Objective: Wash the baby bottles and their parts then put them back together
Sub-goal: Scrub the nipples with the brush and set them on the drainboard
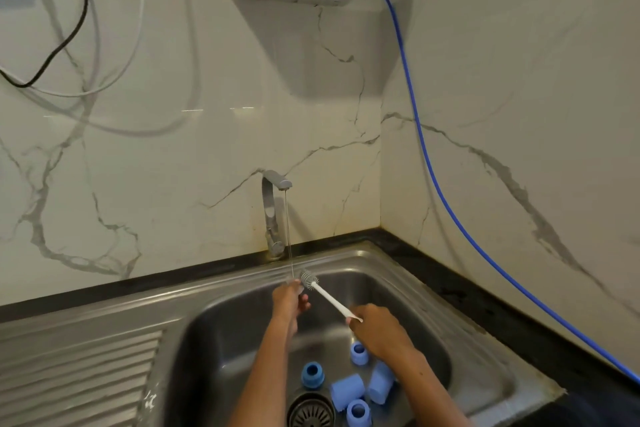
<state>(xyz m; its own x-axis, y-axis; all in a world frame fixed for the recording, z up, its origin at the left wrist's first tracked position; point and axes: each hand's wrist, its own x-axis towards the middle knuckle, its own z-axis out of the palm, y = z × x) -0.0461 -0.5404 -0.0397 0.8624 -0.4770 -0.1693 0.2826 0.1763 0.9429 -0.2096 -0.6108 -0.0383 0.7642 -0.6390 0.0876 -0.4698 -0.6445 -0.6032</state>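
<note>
Low in the frame's centre, the right hand (pixel 375 326) grips a white bottle brush (pixel 325 296) by its handle end, its bristles under the tap (pixel 273 215)'s thin stream beside the left hand (pixel 289 298), with blue bottle parts (pixel 348 388) below in the steel sink (pixel 214 329).

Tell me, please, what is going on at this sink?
A person is rinsing a brush under a thin stream from the tap. The right hand grips the handle end, and the left hand is up at the bristle head, under the water. Several blue bottle parts lie in the sink near the drain, not yet put together.
</note>
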